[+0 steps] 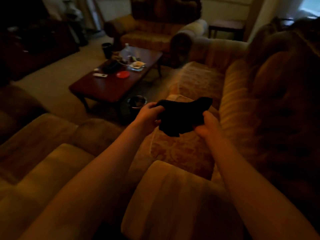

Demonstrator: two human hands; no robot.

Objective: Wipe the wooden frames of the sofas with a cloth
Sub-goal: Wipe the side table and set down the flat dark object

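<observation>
Cloth: a dark cloth [181,116] is held up in the air over the seat of the near sofa [195,149], bunched and sagging between both hands, touching no furniture.
Left hand: the left hand [149,116] pinches the cloth's left edge, fingers curled over the fabric.
Right hand: the right hand [208,126] grips the lower right part, fingers closed into the folds.
Stage: judged as readying or refolding the cloth; no wiping contact at present.
Wood frame: none can be made out on the near sofa in this dim, blurred view. The far sofa [155,32], beyond the near sofa, has a dark crest along its back that may be wood.
Risk, wrong surface: in this light, padded arm and wood trim look alike; the cloth could land on upholstery and leave the frame untouched.
Risk, loose cloth: a bunched wad with hanging corners may drag over the cushions or slip if one hand lets go.
Risk, nearby items: the table [110,87], left of the near sofa, carries small clutter, and a dark bin [136,102] stands between the two; a wide arm swing or careless step could knock either.
Risk, missed spots: carved or low frame parts are likely to go unseen in the dark.
</observation>
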